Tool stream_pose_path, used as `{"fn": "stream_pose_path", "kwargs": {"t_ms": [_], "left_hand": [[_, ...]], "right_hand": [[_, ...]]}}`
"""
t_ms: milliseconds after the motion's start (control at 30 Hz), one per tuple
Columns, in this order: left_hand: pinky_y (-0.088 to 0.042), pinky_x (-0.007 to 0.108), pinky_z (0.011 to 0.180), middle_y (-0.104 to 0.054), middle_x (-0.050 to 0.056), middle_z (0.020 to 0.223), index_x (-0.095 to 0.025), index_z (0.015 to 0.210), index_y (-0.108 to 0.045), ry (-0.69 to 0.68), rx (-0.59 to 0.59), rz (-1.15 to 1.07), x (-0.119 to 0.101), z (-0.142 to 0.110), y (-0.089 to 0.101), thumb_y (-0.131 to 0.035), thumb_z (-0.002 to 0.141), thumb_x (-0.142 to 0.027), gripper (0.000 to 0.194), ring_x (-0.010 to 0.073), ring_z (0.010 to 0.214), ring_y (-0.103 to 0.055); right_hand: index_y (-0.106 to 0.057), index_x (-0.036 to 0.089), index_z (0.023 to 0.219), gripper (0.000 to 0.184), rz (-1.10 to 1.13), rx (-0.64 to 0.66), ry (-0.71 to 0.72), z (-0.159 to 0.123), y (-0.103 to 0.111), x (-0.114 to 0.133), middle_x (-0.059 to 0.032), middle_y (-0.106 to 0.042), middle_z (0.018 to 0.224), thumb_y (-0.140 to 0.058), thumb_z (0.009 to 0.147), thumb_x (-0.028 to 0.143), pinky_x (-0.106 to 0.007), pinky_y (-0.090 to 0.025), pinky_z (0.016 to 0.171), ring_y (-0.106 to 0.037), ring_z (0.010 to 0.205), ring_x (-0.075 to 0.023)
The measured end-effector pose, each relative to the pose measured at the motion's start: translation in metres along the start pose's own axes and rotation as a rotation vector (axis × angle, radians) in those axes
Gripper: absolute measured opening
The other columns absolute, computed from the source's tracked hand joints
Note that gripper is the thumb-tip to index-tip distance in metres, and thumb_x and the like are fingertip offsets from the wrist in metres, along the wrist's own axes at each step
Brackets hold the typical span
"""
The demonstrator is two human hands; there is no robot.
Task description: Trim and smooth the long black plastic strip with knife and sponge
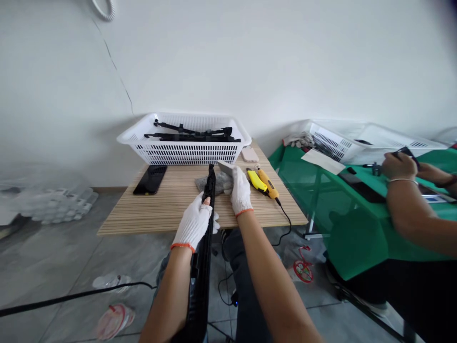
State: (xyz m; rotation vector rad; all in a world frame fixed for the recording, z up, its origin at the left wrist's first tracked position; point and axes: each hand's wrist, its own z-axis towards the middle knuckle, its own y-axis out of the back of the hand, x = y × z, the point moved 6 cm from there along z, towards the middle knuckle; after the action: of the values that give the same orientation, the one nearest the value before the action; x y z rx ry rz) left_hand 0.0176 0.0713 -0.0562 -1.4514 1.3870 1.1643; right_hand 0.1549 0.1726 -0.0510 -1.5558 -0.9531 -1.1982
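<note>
My left hand (pixel 195 219), in a white knit glove with a bare thumb tip, is wrapped round a long black plastic strip (pixel 200 271). The strip runs from near my lap up over the table's front edge, its narrow end (pixel 211 172) pointing away from me. My right hand (pixel 241 190), gloved in white too, is closed on a flat light-grey piece (pixel 225 167) beside the strip's far end. Its exact kind I cannot make out. A crumpled grey cloth or pad (pixel 222 182) lies on the table behind the strip, partly hidden by it.
A white plastic basket (pixel 189 153) with several black strips stands at the table's (pixel 167 216) back. A black phone (pixel 150 179) lies left, a yellow corded tool (pixel 268 183) and yellow-handled cutter (pixel 256 180) right. Another person's hands (pixel 400 166) work at the green-covered table (pixel 364 209).
</note>
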Motion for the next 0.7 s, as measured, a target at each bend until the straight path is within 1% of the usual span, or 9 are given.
{"fn": "stream_pose_path", "kwargs": {"t_ms": [100,167,233,333,433,467,567,600,700], "left_hand": [[-0.049,0.022,0.041,-0.061,-0.002,0.06,-0.027,0.143,-0.042,-0.01,0.016,0.018,0.0,-0.001,-0.001,-0.047,0.095,-0.047,0.053,0.0149,0.044,-0.061],[-0.049,0.022,0.041,-0.062,-0.001,0.061,-0.026,0.144,-0.042,-0.015,0.017,0.035,0.0,-0.001,-0.001,-0.048,0.095,-0.047,0.054,0.0147,0.044,-0.061],[-0.049,0.022,0.041,-0.063,-0.001,0.062,-0.026,0.144,-0.042,-0.012,0.018,0.053,0.0,-0.002,-0.001,-0.048,0.094,-0.048,0.055,0.0145,0.044,-0.062],[-0.05,0.023,0.042,-0.064,0.0,0.064,-0.026,0.144,-0.043,-0.012,0.021,0.077,-0.001,-0.003,-0.001,-0.048,0.095,-0.048,0.054,0.0149,0.045,-0.063],[-0.051,0.024,0.043,-0.064,0.0,0.064,-0.028,0.144,-0.043,-0.02,0.018,0.104,-0.004,-0.004,-0.001,-0.047,0.095,-0.046,0.052,0.0156,0.046,-0.064],[-0.051,0.024,0.043,-0.064,0.0,0.064,-0.028,0.144,-0.042,-0.017,0.021,0.108,-0.004,-0.005,-0.001,-0.047,0.096,-0.045,0.052,0.0158,0.047,-0.064],[-0.051,0.024,0.043,-0.064,0.0,0.063,-0.028,0.145,-0.042,0.007,0.035,0.098,-0.003,-0.005,-0.002,-0.045,0.096,-0.044,0.051,0.0158,0.046,-0.064],[-0.05,0.023,0.042,-0.064,0.0,0.063,-0.027,0.145,-0.042,0.008,0.038,0.096,-0.003,-0.005,-0.003,-0.045,0.097,-0.044,0.051,0.0155,0.046,-0.063],[-0.05,0.022,0.043,-0.064,0.0,0.064,-0.027,0.145,-0.042,-0.007,0.038,0.106,-0.003,-0.004,-0.002,-0.046,0.096,-0.045,0.052,0.0149,0.046,-0.063]], "right_hand": [[-0.069,0.015,0.103,0.057,0.031,0.045,-0.091,0.004,-0.004,-0.005,-0.0074,-0.069,0.07,-0.043,0.092,0.065,-0.031,-0.054,0.047,-0.065,0.058,-0.0205],[-0.068,0.016,0.097,0.05,0.016,0.087,-0.069,0.007,-0.007,-0.005,-0.0049,-0.065,0.062,-0.049,0.091,0.062,-0.029,-0.053,0.046,-0.062,0.053,-0.0187],[-0.066,0.017,0.099,0.044,0.031,0.039,-0.029,0.008,-0.004,-0.003,-0.002,-0.063,0.059,-0.051,0.092,0.058,-0.026,-0.051,0.045,-0.059,0.048,-0.0154],[-0.062,0.019,0.109,0.039,0.039,-0.039,0.013,0.006,0.001,0.0,0.0014,-0.062,0.061,-0.053,0.091,0.053,-0.023,-0.047,0.041,-0.054,0.043,-0.0118],[-0.062,0.02,0.114,0.038,-0.043,0.086,0.023,0.004,-0.006,0.0,0.0011,-0.065,0.068,-0.058,0.088,0.047,-0.022,-0.043,0.039,-0.052,0.042,-0.0108],[-0.062,0.02,0.117,0.039,-0.056,0.074,0.023,0.005,-0.005,0.0,-0.0002,-0.066,0.073,-0.058,0.087,0.046,-0.023,-0.044,0.04,-0.053,0.044,-0.0113],[-0.057,0.019,0.128,0.048,-0.008,-0.098,0.053,0.008,0.006,-0.002,-0.0043,-0.07,0.09,-0.055,0.088,0.045,-0.026,-0.051,0.049,-0.062,0.059,-0.0145],[-0.057,0.019,0.129,0.05,0.008,-0.103,0.074,0.009,0.006,-0.003,-0.005,-0.07,0.093,-0.056,0.087,0.045,-0.026,-0.053,0.053,-0.064,0.065,-0.0155],[-0.062,0.019,0.126,0.049,0.014,0.01,0.133,0.012,0.0,-0.002,-0.0051,-0.071,0.097,-0.062,0.083,0.041,-0.026,-0.055,0.061,-0.066,0.076,-0.0166]]}}
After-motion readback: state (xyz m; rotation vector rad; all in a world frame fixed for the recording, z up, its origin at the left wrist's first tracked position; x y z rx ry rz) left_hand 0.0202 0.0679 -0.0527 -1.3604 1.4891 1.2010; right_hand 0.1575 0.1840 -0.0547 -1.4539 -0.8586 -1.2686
